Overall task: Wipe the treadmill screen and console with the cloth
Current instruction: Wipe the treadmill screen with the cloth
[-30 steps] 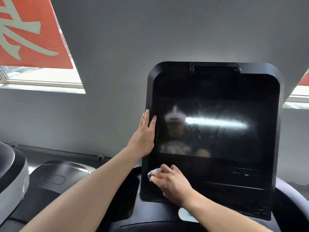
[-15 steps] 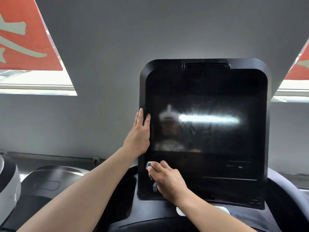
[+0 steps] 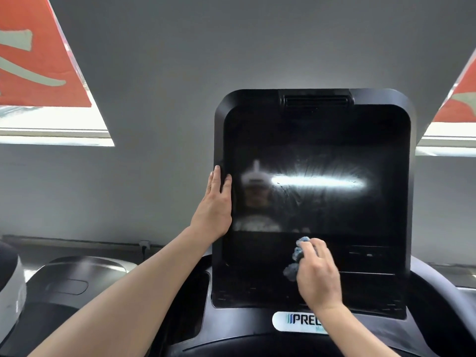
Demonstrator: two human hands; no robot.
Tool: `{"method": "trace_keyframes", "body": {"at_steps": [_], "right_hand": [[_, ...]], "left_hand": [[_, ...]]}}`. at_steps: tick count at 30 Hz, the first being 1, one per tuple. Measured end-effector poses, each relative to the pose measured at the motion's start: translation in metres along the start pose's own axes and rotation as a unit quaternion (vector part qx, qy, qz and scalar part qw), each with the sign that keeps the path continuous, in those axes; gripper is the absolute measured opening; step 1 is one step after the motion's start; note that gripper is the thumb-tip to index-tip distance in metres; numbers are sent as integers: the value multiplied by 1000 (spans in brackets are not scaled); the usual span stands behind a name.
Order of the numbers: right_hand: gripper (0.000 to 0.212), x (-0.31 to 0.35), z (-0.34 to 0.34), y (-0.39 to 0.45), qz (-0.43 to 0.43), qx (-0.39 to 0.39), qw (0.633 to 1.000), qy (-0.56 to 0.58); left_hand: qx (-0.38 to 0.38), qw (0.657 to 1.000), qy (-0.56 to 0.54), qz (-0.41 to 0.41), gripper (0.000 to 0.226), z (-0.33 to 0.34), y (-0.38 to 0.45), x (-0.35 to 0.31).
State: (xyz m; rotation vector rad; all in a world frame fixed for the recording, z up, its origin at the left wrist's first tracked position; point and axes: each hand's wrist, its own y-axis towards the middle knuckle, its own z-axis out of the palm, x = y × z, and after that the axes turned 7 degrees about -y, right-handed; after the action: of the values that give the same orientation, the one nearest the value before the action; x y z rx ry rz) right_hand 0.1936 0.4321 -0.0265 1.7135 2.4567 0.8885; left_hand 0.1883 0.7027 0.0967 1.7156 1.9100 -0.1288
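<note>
The treadmill's black screen stands upright ahead of me, glossy, with smears around a bright light reflection. My left hand lies flat on the screen's left edge, fingers straight and pointing up. My right hand grips a bunched blue cloth and presses it on the lower panel of the screen, just below the display area. Most of the cloth is hidden under my fingers. The dark console spreads below the screen, with a white logo badge.
A grey wall rises behind the screen, with bright windows and red banners at both upper corners. Another machine's dark housing sits at the lower left, and a white rounded part shows at the far left edge.
My right hand has slid the cloth rightward along the lower panel, from the bottom-left corner toward the middle. My left hand stays on the left edge.
</note>
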Motion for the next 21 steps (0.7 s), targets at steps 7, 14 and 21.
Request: {"method": "trace_keyframes", "body": {"at_steps": [7,14,21], "right_hand": [[44,101,20,9,-129,67,988,44],[35,142,32,8,-201,85,975,32],[55,55,0,14,-137,50,989,7]], "left_hand": [[-15,1000,-5,-3,96,3,0,-1],[-34,999,-9,3,91,8,0,0],[-28,1000,-3,2,88,7,1,5]]}}
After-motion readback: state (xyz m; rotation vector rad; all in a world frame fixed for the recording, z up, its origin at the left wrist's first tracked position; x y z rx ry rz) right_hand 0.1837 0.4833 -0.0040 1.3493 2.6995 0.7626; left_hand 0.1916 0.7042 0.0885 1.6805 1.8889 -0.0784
